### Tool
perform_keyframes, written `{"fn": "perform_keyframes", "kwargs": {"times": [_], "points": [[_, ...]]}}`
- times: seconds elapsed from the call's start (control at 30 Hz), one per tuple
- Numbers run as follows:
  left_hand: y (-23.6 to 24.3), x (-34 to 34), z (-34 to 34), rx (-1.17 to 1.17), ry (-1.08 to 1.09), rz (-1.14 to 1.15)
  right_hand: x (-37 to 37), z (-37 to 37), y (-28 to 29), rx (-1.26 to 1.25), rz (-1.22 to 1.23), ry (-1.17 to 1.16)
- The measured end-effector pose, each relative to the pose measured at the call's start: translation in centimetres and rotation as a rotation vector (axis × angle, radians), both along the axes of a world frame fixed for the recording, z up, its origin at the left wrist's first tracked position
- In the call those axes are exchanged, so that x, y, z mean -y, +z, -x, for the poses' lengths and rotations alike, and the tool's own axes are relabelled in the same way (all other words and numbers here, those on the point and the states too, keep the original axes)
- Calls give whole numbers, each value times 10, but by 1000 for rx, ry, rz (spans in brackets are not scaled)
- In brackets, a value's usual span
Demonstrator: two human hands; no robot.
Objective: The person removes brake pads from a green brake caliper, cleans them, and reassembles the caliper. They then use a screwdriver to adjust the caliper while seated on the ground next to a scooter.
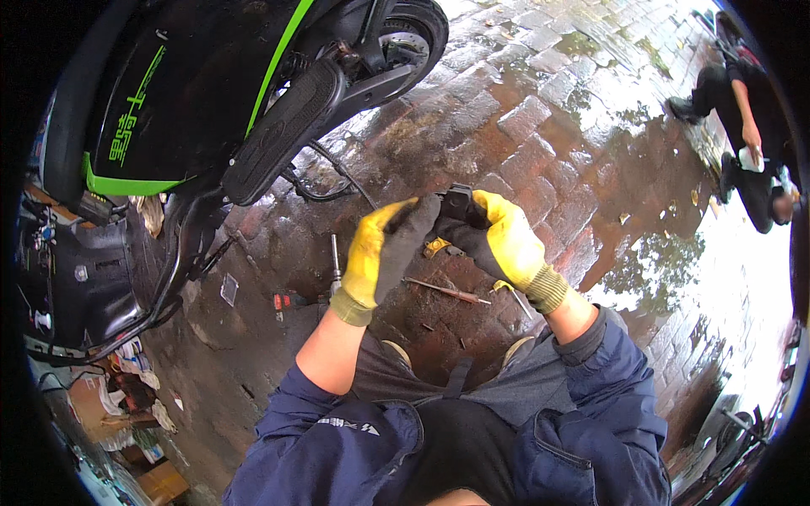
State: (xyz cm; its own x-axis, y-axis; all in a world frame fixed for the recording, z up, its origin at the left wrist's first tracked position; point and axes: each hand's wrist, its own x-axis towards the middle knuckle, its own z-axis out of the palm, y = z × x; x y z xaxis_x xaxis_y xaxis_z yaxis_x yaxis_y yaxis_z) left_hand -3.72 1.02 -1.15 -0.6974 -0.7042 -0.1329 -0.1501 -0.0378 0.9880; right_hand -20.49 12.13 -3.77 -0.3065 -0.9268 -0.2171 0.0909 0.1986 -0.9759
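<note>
Both my hands wear yellow work gloves with black palms. My left hand [384, 253] and my right hand [510, 240] meet in front of me, above the ground. Between their fingers is a small black block-shaped part [456, 201] with a squarish end; the gloves hide much of it. Just below the hands lies a yellow and dark piece [436, 247]. A screwdriver [447, 291] with a reddish handle rests on the paving, and a yellow-handled tool [512, 297] lies near my right wrist. Beside my left wrist is a metal rod-like tool [336, 257].
A black and green scooter [169, 101] stands at the left, its rear wheel [413, 46] at the top. A red and black object [289, 301] lies left of my forearm. Cardboard boxes [163, 483] sit at lower left. Another person [742, 110] is at the far right on wet brick paving.
</note>
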Motion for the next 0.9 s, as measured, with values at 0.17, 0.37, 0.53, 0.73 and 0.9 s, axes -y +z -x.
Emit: {"fn": "perform_keyframes", "kwargs": {"times": [0.17,0.37,0.53,0.73,0.9], "points": [[17,1,-2,-161,-85,-134,-5,8,-4,91,6,28],[-12,0,-2,-162,9,-146,1,-2,-4,95,-53,101],[-18,-6,4,-269,103,-264,1,-8,-1,166,-15,95],[-20,-2,9,-286,202,-338,5,-17,10,261,26,9],[-19,-3,10,-309,243,-386,9,-19,-3,163,-7,-54]]}}
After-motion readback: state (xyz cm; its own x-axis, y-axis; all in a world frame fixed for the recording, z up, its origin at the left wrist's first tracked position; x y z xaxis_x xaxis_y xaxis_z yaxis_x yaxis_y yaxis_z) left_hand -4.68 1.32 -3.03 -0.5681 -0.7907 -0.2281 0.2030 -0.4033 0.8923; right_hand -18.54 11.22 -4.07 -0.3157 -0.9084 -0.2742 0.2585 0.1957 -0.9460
